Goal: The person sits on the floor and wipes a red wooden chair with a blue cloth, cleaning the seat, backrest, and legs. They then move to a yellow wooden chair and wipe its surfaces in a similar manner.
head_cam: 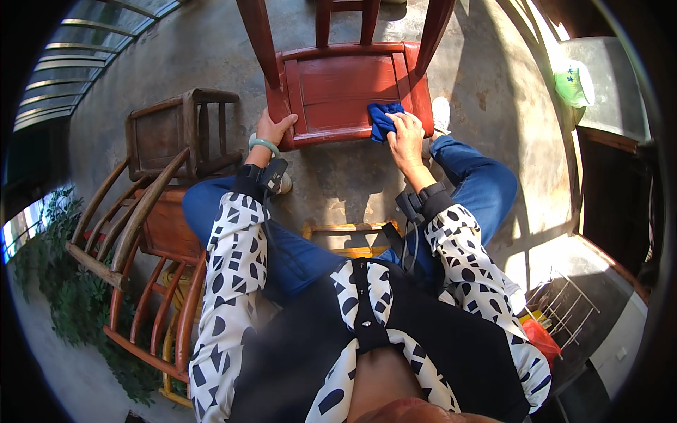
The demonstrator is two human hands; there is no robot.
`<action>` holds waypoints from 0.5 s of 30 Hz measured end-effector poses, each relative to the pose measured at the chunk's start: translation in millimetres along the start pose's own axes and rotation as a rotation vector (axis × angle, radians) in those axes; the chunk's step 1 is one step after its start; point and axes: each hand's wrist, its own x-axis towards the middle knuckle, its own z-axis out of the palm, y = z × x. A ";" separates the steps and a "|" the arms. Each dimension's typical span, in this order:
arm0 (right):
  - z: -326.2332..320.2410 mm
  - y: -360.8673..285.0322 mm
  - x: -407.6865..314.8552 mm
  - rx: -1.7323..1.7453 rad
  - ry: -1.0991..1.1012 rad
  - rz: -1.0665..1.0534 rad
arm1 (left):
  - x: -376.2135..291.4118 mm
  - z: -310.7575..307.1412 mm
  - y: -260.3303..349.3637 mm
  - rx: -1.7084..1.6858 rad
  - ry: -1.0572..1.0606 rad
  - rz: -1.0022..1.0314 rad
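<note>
Before me stands a red wooden chair, its seat toward me and its backrest posts rising at the top of the view. My left hand grips the near left corner of the seat, thumb on top and the other fingers mostly hidden. Under my right hand is a crumpled dark blue cloth, pressed on the seat near its front right corner. The fingers of that hand are bent over the cloth.
To my left are a brown wooden chair, a reddish-brown chair and leafy plants. Below me shows a yellow wooden seat frame. At right are a green plastic bag, a wire rack and a red bag.
</note>
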 end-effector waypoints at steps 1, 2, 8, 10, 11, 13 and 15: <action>-2.9 -0.3 -4.7 0.004 -0.014 -0.007 | -14.7 1.6 -3.2 -0.132 -0.003 0.011; -6.9 -1.0 -9.0 -0.004 -0.045 -0.003 | -26.3 1.1 -5.6 -0.081 0.005 -0.035; -30.5 -4.5 -4.9 0.626 -0.469 0.442 | -87.8 13.7 -22.0 -0.161 0.096 -0.105; -28.4 -3.5 16.3 0.572 -0.267 0.319 | -91.9 17.7 -21.5 -0.060 0.178 -0.077; -26.9 -1.2 29.4 0.546 -0.225 0.302 | -92.1 19.8 -19.8 -0.118 0.240 -0.039; -14.7 -3.2 52.9 0.132 0.152 -0.081 | -88.8 23.2 -13.7 -0.218 0.354 0.017; 9.5 -15.9 69.3 0.011 0.124 -0.041 | -89.6 24.9 -7.1 -0.139 0.368 -0.080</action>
